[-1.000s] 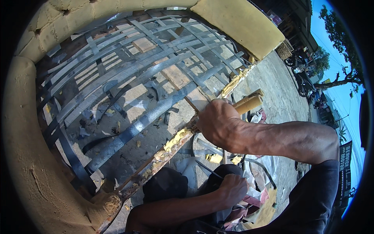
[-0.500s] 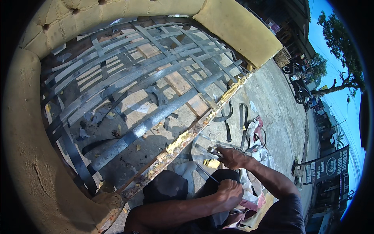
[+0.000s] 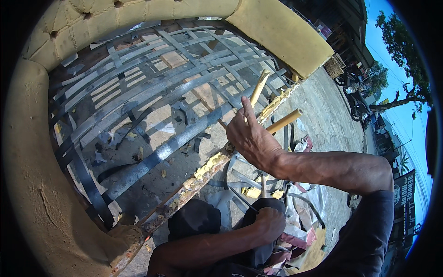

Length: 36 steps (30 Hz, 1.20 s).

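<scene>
My right hand is at the front rail of a sofa frame, its thumb raised. It grips a pincer-like tool with two yellow handles, which point up and away, spread apart. The hand covers the tool's head, so I cannot tell whether its jaws touch the rail. My left hand is a fist above my knee, closed round a thin dark metal rod. The rod's tip points toward the rail; its grip is hidden. Torn yellow foam lines the rail.
Woven dark straps span the sofa frame. Bare yellow foam covers its left arm, back and far arm. Cut straps and scraps of fabric litter the ground by my knees. Motorcycles and a signboard stand along the street.
My right hand has moved up and left from beside my knees to the rail, and the tool's yellow handles now show. My left fist has hardly moved.
</scene>
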Available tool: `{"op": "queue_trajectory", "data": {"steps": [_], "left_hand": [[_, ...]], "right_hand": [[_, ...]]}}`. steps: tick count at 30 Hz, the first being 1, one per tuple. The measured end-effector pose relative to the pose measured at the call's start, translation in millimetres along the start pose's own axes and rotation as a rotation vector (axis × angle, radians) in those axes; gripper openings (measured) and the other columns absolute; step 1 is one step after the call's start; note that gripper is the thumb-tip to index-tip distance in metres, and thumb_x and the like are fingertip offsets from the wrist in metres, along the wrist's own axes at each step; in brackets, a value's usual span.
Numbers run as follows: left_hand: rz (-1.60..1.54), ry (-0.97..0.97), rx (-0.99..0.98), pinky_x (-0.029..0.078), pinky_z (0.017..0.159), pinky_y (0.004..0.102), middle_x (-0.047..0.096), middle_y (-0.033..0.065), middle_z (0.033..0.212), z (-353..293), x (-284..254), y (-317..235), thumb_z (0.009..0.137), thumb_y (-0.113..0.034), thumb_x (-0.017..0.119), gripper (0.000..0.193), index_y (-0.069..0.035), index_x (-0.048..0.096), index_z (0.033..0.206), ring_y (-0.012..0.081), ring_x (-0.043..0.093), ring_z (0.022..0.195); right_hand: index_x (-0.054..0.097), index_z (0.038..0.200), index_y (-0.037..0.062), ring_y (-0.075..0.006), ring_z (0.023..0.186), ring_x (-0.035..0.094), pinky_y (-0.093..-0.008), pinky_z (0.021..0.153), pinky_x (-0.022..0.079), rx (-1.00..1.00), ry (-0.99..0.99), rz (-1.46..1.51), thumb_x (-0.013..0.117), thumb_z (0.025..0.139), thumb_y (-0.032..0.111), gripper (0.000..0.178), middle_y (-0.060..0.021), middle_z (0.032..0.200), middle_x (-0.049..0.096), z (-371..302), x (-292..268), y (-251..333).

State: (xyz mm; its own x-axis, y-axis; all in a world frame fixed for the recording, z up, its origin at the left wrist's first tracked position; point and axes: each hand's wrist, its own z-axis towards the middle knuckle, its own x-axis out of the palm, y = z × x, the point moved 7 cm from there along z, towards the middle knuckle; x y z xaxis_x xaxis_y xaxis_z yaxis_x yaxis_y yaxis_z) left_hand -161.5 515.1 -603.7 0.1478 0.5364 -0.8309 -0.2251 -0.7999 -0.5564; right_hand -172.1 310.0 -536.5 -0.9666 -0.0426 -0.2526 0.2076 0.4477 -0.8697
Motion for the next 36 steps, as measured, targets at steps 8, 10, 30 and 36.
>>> {"op": "queue_trajectory", "data": {"steps": [8, 10, 30, 36], "left_hand": [[-0.019, -0.002, 0.014, 0.056, 0.056, 0.0390, 0.077, 0.0088, 0.084, -1, 1, -6, 0.088, -0.017, 0.066, 0.015, -0.009, 0.078, 0.084, 0.0239, 0.076, 0.078], [-0.030, 0.004, 0.023, 0.056, 0.056, 0.0391, 0.077, 0.0088, 0.083, -2, 0, -7, 0.088, -0.017, 0.066, 0.015, -0.009, 0.078, 0.084, 0.0239, 0.076, 0.077], [-0.025, 0.001, 0.033, 0.059, 0.061, 0.0411, 0.078, 0.0131, 0.085, 7, 12, 3, 0.088, -0.015, 0.063, 0.017, -0.007, 0.078, 0.086, 0.0275, 0.077, 0.079], [0.043, 0.019, 0.028, 0.057, 0.057, 0.0403, 0.077, 0.0075, 0.082, 1, 2, -4, 0.088, -0.017, 0.064, 0.017, -0.008, 0.077, 0.091, 0.0237, 0.077, 0.077]], "right_hand": [[0.072, 0.116, 0.0033, -0.0312, 0.110, 0.057, -0.0531, 0.096, 0.046, -0.021, -0.140, 0.087, 0.054, 0.096, 0.034, 0.040, -0.0097, 0.100, 0.063, -8, -2, 15], [0.074, 0.108, 0.0040, -0.0263, 0.099, 0.061, -0.0423, 0.083, 0.049, -0.002, -0.197, 0.203, 0.057, 0.093, 0.034, 0.037, -0.0065, 0.086, 0.061, -14, 5, 10], [0.060, 0.128, 0.0069, -0.0317, 0.120, 0.057, -0.0783, 0.116, 0.026, 0.222, 0.083, 0.500, 0.059, 0.097, 0.020, 0.034, -0.0135, 0.117, 0.060, -17, 26, -4], [0.067, 0.119, -0.0045, -0.0398, 0.107, 0.057, -0.0829, 0.112, 0.027, 0.134, 0.321, 0.142, 0.059, 0.094, 0.016, 0.033, -0.0173, 0.103, 0.057, 2, -15, 13]]}}
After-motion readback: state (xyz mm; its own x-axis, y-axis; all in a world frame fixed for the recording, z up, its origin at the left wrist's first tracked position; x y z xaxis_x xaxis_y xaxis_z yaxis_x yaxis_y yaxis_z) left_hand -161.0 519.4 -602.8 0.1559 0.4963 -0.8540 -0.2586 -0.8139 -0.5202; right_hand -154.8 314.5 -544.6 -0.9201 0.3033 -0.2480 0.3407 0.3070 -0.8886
